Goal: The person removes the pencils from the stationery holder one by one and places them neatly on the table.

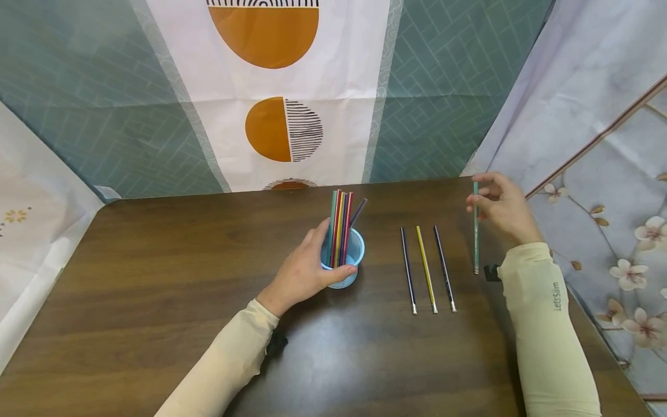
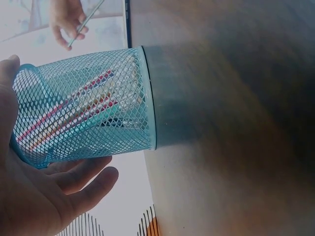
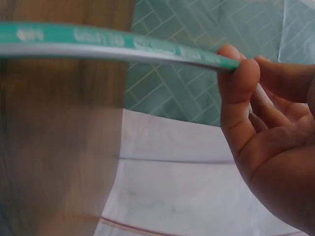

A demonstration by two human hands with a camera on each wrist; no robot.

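Note:
A light blue mesh pencil cup (image 1: 356, 242) stands on the table, holding several upright pencils (image 1: 340, 229) in green, red, yellow and purple. My left hand (image 1: 304, 269) grips the cup near its rim, with the thumb on the near side. Through the mesh, the left wrist view shows the pencils leaning inside the cup (image 2: 83, 110). At the far right, my right hand (image 1: 502, 208) pinches a green pencil (image 1: 476, 237) close to one end, between thumb and fingertips. The right wrist view shows this pencil (image 3: 123, 46) sticking out from the pinch, with pale lettering along its side.
Between the cup and my right hand, a dark blue pencil (image 1: 409, 269), a yellow pencil (image 1: 426, 269) and a second dark pencil (image 1: 445, 269) lie side by side on the brown wooden table (image 1: 182, 278). Patterned cloth (image 1: 438, 104) hangs along the table's back edge.

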